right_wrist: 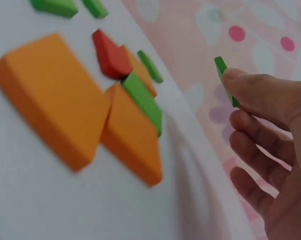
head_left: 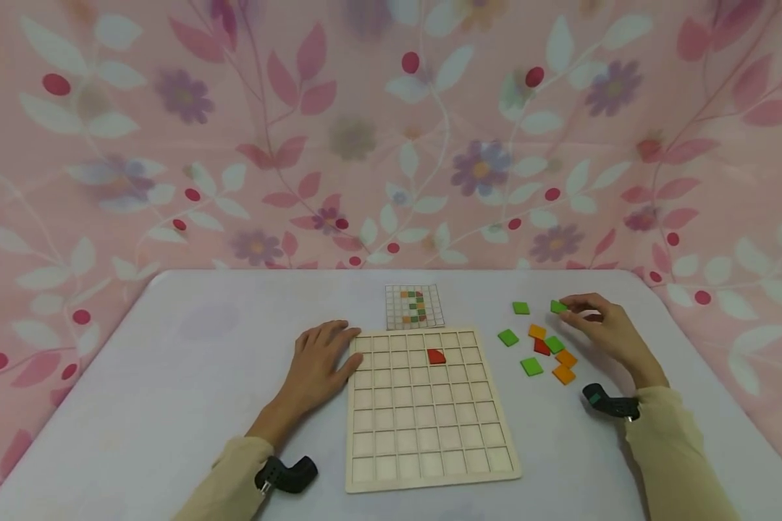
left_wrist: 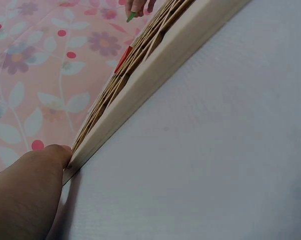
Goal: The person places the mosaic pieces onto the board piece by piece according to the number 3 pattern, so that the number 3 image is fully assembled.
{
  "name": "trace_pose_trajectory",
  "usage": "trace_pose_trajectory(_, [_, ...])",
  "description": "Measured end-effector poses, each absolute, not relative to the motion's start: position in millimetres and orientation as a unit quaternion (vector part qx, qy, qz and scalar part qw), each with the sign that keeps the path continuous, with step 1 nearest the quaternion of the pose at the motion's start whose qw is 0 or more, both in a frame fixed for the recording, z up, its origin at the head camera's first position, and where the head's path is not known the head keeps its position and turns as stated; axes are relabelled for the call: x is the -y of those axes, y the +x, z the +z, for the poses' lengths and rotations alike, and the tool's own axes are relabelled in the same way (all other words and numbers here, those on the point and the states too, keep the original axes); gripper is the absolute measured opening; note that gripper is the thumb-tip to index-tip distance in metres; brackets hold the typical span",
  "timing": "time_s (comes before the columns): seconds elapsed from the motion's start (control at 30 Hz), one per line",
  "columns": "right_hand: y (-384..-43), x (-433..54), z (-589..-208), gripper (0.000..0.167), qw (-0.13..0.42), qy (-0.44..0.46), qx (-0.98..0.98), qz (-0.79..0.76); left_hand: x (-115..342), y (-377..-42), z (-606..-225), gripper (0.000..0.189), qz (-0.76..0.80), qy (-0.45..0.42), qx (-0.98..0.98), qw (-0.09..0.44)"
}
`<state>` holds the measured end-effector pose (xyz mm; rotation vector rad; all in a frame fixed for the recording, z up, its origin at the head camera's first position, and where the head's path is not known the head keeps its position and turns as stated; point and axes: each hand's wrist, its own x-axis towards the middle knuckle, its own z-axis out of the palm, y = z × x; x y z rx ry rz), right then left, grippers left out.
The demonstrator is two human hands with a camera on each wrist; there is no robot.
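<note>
My right hand (head_left: 609, 333) pinches a green square tile (head_left: 558, 307) between thumb and fingers, at the far right of the table. In the right wrist view the green tile stands on edge in the pinch, clear of the tabletop. My left hand (head_left: 317, 365) rests at the upper left edge of a pale wooden grid board (head_left: 404, 417), fingers relaxed, thumb on the rim. One red tile (head_left: 436, 356) with a rounded corner sits in a cell in the board's upper part. The left thumb (left_wrist: 33, 185) shows against the board's side in the left wrist view.
Loose tiles lie right of the board: several green ones, such as the tile (head_left: 531, 367), several orange ones (head_left: 563, 374), and a red one (head_left: 541, 347). Some overlap. A printed pattern card (head_left: 394, 295) lies behind the board. A floral cloth (head_left: 391, 145) hangs behind the table.
</note>
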<state>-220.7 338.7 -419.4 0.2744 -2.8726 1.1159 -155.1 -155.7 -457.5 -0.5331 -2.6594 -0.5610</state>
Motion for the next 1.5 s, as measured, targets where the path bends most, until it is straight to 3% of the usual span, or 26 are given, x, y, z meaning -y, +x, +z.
trace_pose_trajectory(0.33, [-215.4, -326.5, -393.7, 0.036, 0.042, 0.095, 0.917, 0.386, 156.1, -158.1, -459.2, 0.043, -0.203, -0.197, 0.943, 0.177])
trace_pose_trajectory(0.53, [-212.3, -312.3, -384.6, 0.034, 0.047, 0.143, 0.921, 0.358, 156.8, -155.5, -459.2, 0.043, -0.202, -0.191, 0.945, 0.172])
trace_pose_trajectory(1.07, [-206.9, -272.1, -385.6, 0.027, 0.024, 0.237, 0.896, 0.374, 157.5, -155.3, -457.6, 0.040, -0.202, -0.196, 0.939, 0.196])
trace_pose_trajectory(1.23, [-200.3, -252.2, -389.6, 0.024, -0.010, 0.253, 0.893, 0.372, 158.2, -156.0, -457.7, 0.041, -0.211, -0.194, 0.941, 0.177])
trace_pose_trajectory(1.5, [-192.5, -232.2, -391.8, 0.026, -0.021, 0.263, 0.888, 0.377, 158.2, -154.8, -458.6, 0.041, -0.214, -0.185, 0.945, 0.163])
